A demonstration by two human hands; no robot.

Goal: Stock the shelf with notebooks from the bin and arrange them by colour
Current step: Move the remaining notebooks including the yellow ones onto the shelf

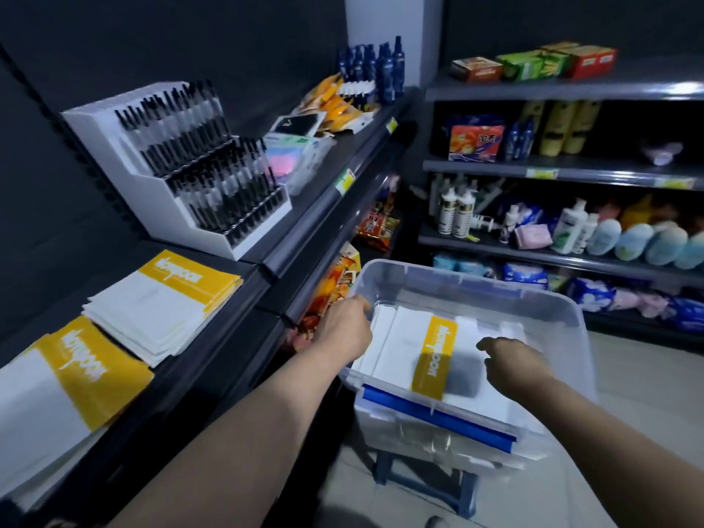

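A clear plastic bin [461, 278] stands in front of me on a blue stool [426, 480]. Inside it lies a white notebook with a yellow band [434, 356] on top of more notebooks, and a blue-edged notebook [438, 417] shows through the front wall. My left hand [344, 325] reaches into the bin at the left edge of the top notebook, its fingertips hidden. My right hand [510, 362] hovers just above the notebook's right side with loosely curled fingers that hold nothing. Two stacks of yellow-and-white notebooks, far stack [167, 302] and near stack [68, 383], lie on the dark shelf [213, 348] at my left.
A white pen display [183, 161] stands further along the left shelf, then sticky notes [289, 158], snack packs and blue bottles [373, 66]. Shelves on the right hold boxes, bottles [453, 213] and packets. Snack bags fill the lower shelf beside the bin.
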